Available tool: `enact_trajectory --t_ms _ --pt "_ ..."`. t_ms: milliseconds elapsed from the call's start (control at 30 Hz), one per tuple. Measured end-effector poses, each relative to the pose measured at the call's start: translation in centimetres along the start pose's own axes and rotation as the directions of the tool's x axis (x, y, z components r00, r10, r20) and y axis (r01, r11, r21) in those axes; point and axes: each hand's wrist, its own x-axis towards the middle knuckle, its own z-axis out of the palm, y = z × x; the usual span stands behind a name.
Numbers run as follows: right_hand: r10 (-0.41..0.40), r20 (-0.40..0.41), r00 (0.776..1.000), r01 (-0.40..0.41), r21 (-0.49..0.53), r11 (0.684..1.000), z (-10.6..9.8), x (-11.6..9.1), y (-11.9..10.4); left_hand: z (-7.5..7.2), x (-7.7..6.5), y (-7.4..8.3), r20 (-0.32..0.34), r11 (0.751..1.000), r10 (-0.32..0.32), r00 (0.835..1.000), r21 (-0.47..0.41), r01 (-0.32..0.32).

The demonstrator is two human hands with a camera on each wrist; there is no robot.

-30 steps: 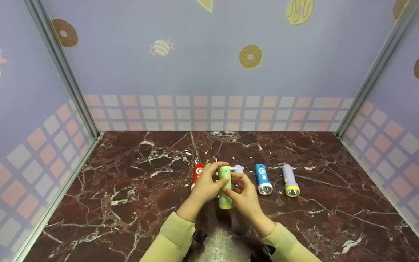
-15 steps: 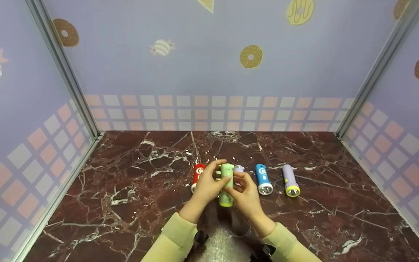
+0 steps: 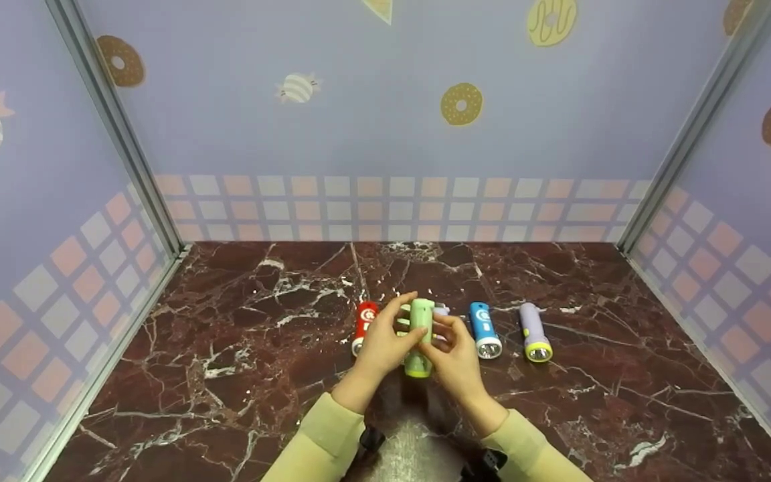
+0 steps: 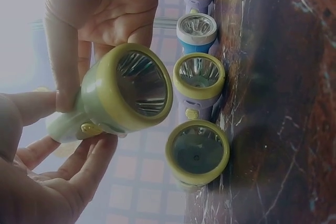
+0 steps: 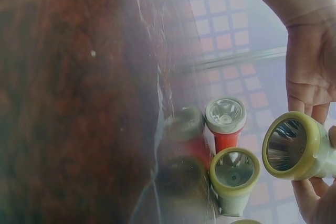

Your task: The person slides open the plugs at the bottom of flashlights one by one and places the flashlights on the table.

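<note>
In the head view both hands hold one light green flashlight above the table, its yellow-rimmed head toward me. My left hand grips it from the left, thumb on top and fingers beneath. From the right, my right hand pinches its body with thumb and curled fingers. The left wrist view shows the held flashlight's clear lens and a small yellow switch on its side. Behind the hands, another green flashlight is mostly hidden from the head camera.
Along the table a red flashlight lies left of the hands. A lavender flashlight is largely covered by my right hand in the head view. Farther right lie a blue flashlight and another lavender flashlight. Patterned walls enclose the marble table.
The held green flashlight has shifted slightly up and to the right in the head view, and both hands have moved a little with it. The other flashlights stay where they were.
</note>
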Motion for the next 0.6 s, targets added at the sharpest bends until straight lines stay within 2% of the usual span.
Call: enact_trajectory --t_ms 367,600 --pt "-0.008 -0.006 1.000 0.008 0.000 1.000 0.06 -0.11 0.14 -0.11 -0.03 -0.03 -0.010 0.999 -0.036 0.999 0.037 0.036" --pt "-0.009 0.050 0.999 0.008 0.020 1.000 -0.03 0.01 0.05 -0.52 0.17 -0.19 -0.017 0.999 -0.051 0.999 0.003 0.051"
